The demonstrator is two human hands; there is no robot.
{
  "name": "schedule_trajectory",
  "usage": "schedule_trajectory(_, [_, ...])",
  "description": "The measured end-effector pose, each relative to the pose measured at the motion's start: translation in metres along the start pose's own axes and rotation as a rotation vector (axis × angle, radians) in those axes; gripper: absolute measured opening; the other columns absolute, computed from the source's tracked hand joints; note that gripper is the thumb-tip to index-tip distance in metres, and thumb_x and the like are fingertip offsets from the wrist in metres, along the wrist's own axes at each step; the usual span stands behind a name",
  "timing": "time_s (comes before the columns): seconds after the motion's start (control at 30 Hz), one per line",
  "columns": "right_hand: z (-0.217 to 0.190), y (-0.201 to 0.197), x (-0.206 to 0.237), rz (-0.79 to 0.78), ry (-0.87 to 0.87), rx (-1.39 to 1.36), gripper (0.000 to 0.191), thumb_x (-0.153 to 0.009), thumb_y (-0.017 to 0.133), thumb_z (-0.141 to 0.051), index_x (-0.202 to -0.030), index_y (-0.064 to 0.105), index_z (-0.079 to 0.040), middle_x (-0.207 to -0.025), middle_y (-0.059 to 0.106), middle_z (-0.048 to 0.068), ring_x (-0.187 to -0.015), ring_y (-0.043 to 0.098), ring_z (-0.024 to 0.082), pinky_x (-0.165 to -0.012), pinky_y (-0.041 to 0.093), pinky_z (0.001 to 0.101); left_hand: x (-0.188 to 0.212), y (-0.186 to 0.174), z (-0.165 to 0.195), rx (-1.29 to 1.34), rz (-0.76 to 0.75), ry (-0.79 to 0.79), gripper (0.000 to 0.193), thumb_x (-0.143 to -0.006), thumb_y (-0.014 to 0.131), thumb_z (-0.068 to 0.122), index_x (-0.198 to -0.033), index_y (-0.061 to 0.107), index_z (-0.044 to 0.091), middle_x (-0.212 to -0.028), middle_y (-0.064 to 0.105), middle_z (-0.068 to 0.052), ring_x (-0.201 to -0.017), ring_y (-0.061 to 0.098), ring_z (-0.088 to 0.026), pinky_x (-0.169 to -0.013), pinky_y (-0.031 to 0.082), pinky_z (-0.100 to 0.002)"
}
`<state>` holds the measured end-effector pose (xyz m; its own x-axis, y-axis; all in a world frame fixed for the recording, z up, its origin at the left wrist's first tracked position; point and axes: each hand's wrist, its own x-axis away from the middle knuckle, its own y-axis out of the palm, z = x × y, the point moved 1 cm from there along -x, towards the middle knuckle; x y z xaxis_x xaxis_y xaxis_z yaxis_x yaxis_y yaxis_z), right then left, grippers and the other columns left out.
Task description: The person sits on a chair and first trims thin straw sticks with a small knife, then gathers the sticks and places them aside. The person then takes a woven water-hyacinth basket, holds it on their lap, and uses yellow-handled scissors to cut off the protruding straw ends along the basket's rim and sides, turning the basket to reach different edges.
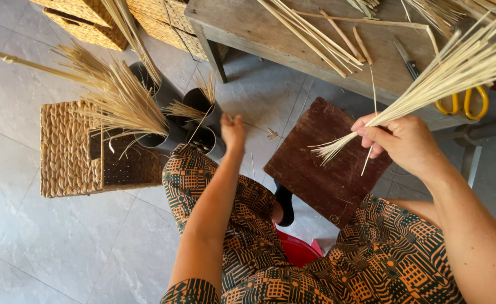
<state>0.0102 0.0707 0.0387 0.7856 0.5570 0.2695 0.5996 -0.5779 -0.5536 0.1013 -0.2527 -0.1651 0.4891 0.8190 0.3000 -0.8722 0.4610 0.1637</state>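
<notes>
Left hand [233, 131] stretched forward past the left knee, fingers loosely together, right hand [404, 142] raised beyond the right knee, fingers pinched closed

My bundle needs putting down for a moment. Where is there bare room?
The brown board under the right hand is bare, as is the floor below the woven basket. The bench is crowded with stalks and scissors; the black tubes by the left hand are packed.

No packages, labels, signs or screens in view, no printed wrapper, no tag, no display anywhere in the head view.
</notes>
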Motion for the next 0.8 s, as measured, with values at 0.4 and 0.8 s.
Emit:
schedule_trajectory(0.4, [-0.013,0.015,-0.092,-0.020,0.032,0.020,0.021,-0.093,0.066,-0.009,-0.111,0.077,-0.007,-0.074,0.072,0.004,-0.058,0.066,0.011,-0.056,0.056,0.0268,-0.163,0.002,0.027,-0.773,0.278,0.228,0.097,-0.081,0.084,0.033,-0.152,0.031,-0.004,-0.138,0.056,-0.033,-0.123,0.058,-0.045,-0.102,0.046,-0.046])
schedule_trajectory(0.8, [-0.014,0.003,-0.117,-0.013,0.069,0.007,0.021,-0.094,0.067,-0.012,-0.112,0.078,-0.007,-0.074,0.072,0.004,-0.059,0.065,0.011,-0.056,0.056,0.0264,-0.203,0.008,0.059,-1.031,0.038,0.332,0.041,-0.077,0.086,0.039,-0.107,0.076,0.013,-0.129,0.054,-0.022,-0.118,0.055,-0.040,-0.093,0.049,-0.052])
